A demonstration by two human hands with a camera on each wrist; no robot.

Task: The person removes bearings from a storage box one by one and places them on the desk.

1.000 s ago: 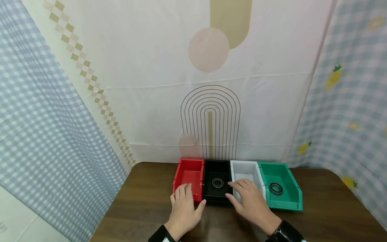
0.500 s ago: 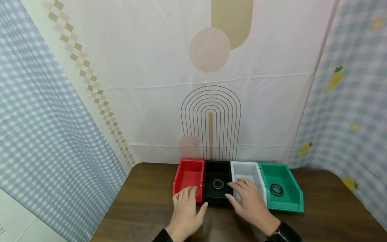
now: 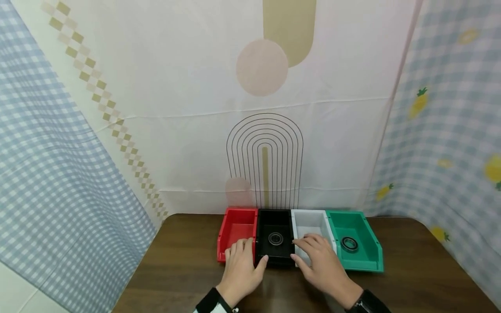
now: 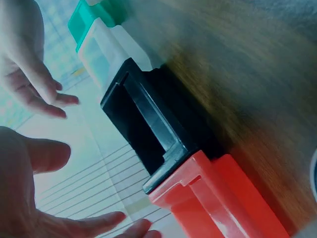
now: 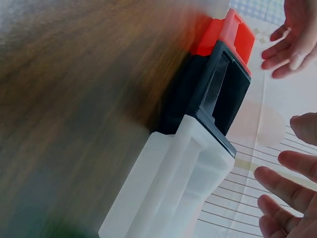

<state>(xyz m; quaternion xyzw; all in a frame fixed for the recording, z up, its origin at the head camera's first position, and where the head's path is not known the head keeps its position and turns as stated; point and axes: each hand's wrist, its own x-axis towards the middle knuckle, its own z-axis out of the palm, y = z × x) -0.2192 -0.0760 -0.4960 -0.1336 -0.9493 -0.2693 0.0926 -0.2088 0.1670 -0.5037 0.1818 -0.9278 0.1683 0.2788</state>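
Four-sided bins stand side by side: red [image 3: 237, 228], black [image 3: 275, 256], white [image 3: 311, 225] and green [image 3: 362, 258]. My left hand [image 3: 242, 268] is held over the front of the red bin, thumb out toward the black one. Over the front of the white bin is my right hand [image 3: 322, 265], its fingertips near the black bin's edge. Both wrist views show relaxed, spread fingers above the bins, with nothing in either hand. A ring-shaped ball bearing [image 3: 275, 238] lies in the black bin, and a dark bearing [image 3: 349, 244] in the green one.
The bins stand along the back of a brown wooden table [image 3: 176, 265]. Behind them hangs a pale printed cloth [image 3: 188, 152]. Blue checked cloth [image 3: 78, 174] hangs on the left, and a similar cloth with pineapples [image 3: 430, 152] on the right.
The head view has shifted, so the bins appear slightly farther left. Relative to them, my left hand sits a little farther right. The right hand has hardly moved, and both bearings lie in the same bins.
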